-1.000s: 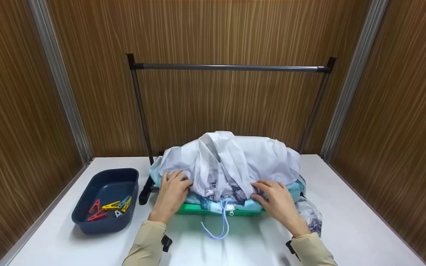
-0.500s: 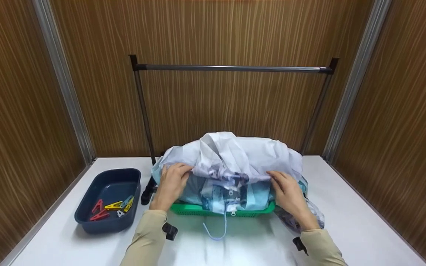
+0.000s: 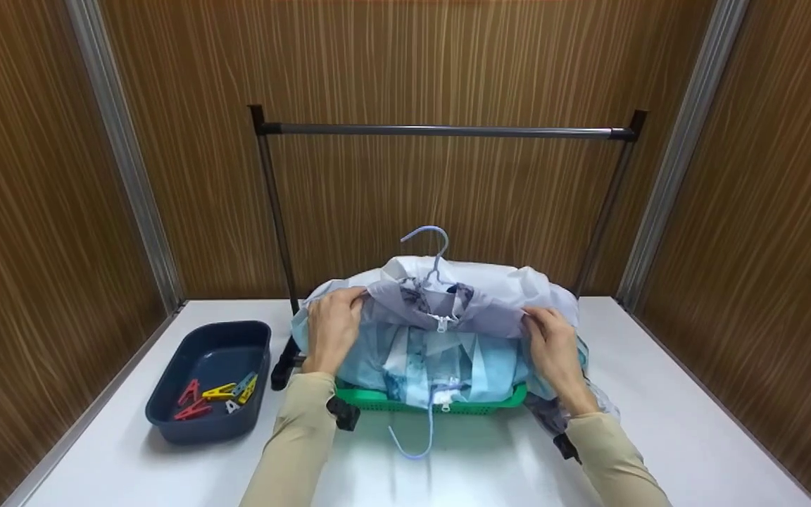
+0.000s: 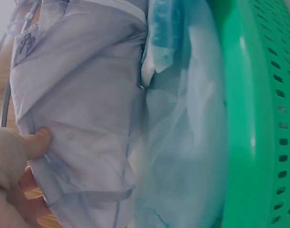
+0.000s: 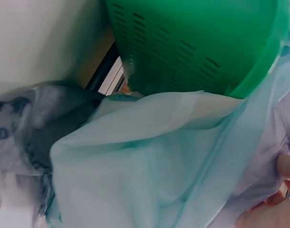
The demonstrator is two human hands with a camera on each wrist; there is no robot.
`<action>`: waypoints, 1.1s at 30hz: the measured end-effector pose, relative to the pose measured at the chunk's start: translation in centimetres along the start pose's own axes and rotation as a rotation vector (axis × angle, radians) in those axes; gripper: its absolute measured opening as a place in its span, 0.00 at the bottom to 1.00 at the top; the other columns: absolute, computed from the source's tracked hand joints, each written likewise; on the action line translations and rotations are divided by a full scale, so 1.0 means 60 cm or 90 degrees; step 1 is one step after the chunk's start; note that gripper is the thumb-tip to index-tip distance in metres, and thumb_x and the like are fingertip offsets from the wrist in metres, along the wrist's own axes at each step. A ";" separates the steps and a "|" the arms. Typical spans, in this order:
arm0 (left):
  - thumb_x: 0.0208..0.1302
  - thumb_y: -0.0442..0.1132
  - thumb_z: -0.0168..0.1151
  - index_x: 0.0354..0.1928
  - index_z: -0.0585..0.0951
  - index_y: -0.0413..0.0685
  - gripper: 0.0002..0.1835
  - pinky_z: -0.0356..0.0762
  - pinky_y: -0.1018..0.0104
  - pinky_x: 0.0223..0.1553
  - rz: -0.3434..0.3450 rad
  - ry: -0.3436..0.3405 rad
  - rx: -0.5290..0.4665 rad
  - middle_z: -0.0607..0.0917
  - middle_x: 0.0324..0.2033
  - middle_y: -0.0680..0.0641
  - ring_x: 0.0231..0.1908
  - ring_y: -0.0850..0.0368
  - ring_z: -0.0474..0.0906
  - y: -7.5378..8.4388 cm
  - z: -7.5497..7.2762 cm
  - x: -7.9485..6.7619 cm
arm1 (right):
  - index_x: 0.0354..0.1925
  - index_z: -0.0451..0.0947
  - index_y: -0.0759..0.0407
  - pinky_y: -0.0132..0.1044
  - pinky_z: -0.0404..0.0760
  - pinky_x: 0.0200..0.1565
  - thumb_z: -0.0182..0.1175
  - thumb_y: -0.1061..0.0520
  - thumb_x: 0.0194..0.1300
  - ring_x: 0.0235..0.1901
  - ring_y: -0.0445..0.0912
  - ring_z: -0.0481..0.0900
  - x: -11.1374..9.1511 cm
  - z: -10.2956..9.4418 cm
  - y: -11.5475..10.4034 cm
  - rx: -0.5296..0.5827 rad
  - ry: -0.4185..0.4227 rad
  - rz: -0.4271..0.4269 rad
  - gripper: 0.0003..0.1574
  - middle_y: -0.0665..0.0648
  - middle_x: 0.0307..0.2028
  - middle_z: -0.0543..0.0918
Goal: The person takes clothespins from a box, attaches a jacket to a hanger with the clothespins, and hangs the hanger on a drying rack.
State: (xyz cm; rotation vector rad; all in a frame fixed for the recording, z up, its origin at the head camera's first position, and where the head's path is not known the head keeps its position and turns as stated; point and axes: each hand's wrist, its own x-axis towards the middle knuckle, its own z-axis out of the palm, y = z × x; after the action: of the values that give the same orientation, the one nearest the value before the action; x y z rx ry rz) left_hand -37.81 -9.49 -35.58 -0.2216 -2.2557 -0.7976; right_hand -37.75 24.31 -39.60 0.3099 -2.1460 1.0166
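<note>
As the fingers of your left hand (image 3: pixel 334 327) and right hand (image 3: pixel 557 355) pinch the pale jacket (image 3: pixel 491 315) by its shoulders above the basket (image 3: pixel 372 403), it looks light and soft, best held where its hanger (image 3: pixel 445 241) stiffens it.

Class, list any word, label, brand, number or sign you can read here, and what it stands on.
None can be read: not on the green basket, dark blue bin, clothespins, rack or lilac garment.
The garment's dark patches look like a pattern, not readable text.
</note>
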 end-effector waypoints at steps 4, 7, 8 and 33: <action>0.66 0.36 0.62 0.44 0.89 0.52 0.10 0.75 0.48 0.47 -0.018 0.002 -0.004 0.89 0.42 0.47 0.44 0.46 0.85 0.004 -0.004 0.005 | 0.46 0.81 0.65 0.35 0.78 0.48 0.55 0.61 0.72 0.46 0.52 0.81 0.007 -0.004 -0.004 0.005 -0.008 0.068 0.11 0.62 0.44 0.81; 0.66 0.37 0.62 0.45 0.89 0.53 0.10 0.74 0.49 0.48 -0.031 0.015 -0.008 0.89 0.42 0.47 0.44 0.47 0.85 0.007 -0.008 0.009 | 0.48 0.79 0.64 0.45 0.77 0.52 0.52 0.57 0.75 0.50 0.53 0.79 0.009 -0.007 -0.005 0.036 -0.019 0.130 0.13 0.63 0.47 0.80; 0.66 0.38 0.62 0.46 0.88 0.54 0.10 0.74 0.49 0.48 -0.036 0.021 -0.011 0.89 0.42 0.47 0.45 0.47 0.84 0.009 -0.009 0.011 | 0.50 0.78 0.64 0.47 0.76 0.54 0.51 0.56 0.76 0.51 0.54 0.78 0.009 -0.007 -0.004 0.048 -0.025 0.150 0.14 0.63 0.48 0.80; 0.66 0.37 0.64 0.59 0.80 0.44 0.20 0.69 0.48 0.62 -0.035 0.112 -0.095 0.81 0.55 0.39 0.57 0.42 0.76 -0.028 -0.026 -0.019 | 0.46 0.62 0.61 0.37 0.62 0.49 0.38 0.53 0.80 0.43 0.44 0.63 0.013 -0.016 -0.030 0.424 0.030 0.281 0.12 0.51 0.40 0.64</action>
State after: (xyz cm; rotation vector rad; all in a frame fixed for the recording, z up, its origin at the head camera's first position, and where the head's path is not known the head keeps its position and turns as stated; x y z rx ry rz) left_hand -36.71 -11.68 -36.30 -0.1521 -2.0475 -0.9771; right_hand -36.91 23.94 -37.63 0.1113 -1.8090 1.9676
